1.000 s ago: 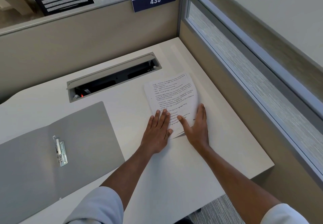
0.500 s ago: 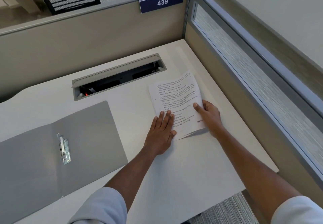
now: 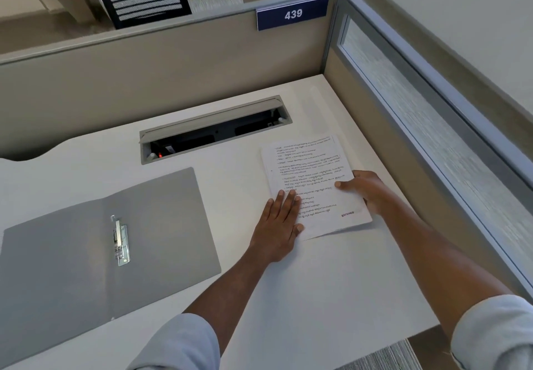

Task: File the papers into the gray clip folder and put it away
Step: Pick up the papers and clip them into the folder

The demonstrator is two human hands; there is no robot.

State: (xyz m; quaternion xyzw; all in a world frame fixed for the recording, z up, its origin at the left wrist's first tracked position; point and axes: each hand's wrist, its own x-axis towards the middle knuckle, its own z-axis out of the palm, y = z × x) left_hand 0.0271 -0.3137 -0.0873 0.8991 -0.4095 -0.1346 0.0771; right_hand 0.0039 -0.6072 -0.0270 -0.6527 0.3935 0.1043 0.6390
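Papers (image 3: 311, 173) near desk (image 3: 317, 297) edge, right hand (image 3: 372, 191) gripping

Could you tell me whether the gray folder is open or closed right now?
Open: the gray folder lies spread flat on the desk, its metal clip exposed.

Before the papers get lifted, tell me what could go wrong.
1. The papers look like a loose stack; the right hand grips only one edge while the left hand lies flat on them, so sheets may fan out or slide apart on lifting.
2. The near corner is already raised off the desk and could crease.
3. The folder lies open with its clip exposed; sheets dragged across might snag on it.
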